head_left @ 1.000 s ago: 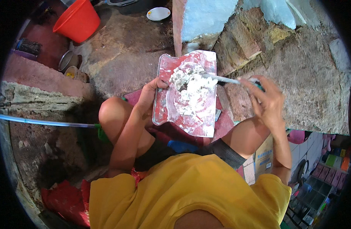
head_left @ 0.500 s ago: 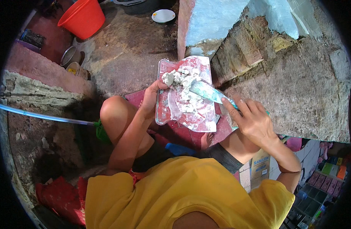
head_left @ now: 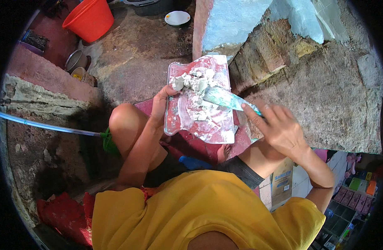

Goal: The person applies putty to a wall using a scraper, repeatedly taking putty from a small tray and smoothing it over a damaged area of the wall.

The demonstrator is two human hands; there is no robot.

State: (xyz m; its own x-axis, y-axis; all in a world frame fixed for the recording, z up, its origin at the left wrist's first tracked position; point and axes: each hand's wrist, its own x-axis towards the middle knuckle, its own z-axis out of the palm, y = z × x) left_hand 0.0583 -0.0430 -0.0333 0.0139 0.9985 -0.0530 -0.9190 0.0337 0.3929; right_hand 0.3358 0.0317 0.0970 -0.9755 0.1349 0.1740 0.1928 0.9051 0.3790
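Note:
A red plastic board (head_left: 173,121), smeared white, is held out over my knees. My left hand (head_left: 161,101) grips its left edge, thumb on top and the other fingers hidden beneath. Lumpy white paste (head_left: 197,83) is heaped on the upper middle, with thinner smears lower down. My right hand (head_left: 281,127) is closed round the handle of a putty knife (head_left: 224,99), its index finger stretched along the tool. The wide blade, coated in white and turquoise, lies slanted on the board with its tip at the paste. Most of the handle is hidden by my hand.
Broken masonry with patches of pale blue paint (head_left: 224,25) rises just beyond the board, and a rough wall slab (head_left: 316,96) stands right. Far left are a red bucket (head_left: 91,21) and a white plate (head_left: 177,18). A cardboard box (head_left: 281,183) sits lower right.
The board has shifted slightly left and tilted. My right hand has moved a little down and right, while the blade stays against the paste, shifted slightly left.

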